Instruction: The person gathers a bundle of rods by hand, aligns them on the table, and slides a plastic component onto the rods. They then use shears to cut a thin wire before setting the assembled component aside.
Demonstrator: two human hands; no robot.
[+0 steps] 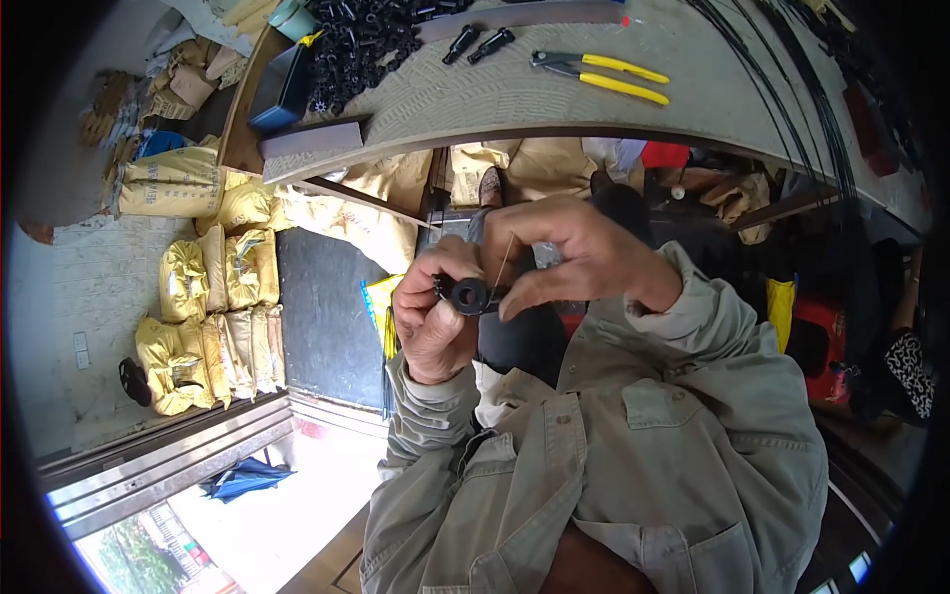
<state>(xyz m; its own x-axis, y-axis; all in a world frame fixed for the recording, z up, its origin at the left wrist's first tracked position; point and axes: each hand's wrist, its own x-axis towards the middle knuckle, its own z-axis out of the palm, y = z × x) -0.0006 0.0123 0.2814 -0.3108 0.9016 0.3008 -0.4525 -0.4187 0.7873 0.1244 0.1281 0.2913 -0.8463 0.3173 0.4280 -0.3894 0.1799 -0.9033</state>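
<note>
My left hand (432, 315) is closed round a short black cylindrical part (469, 296) with a round hole in its end, which faces up. A small toothed black piece shows beside the hole, under my left fingers. My right hand (584, 259) curves in from the right, its thumb tip close to the part and its fingers reaching behind it. A thin tan strand (506, 259) runs between the two hands near the right fingers. Whatever the right fingertips grip is too small or hidden to name.
On the workbench (435, 99) ahead lie yellow-handled pliers (623, 79), two black cylindrical parts (478, 45) and a heap of small black parts (361, 45) by a blue bin (282, 91). Long black strands (782, 89) hang at right. Filled sacks (213, 361) stand on the left.
</note>
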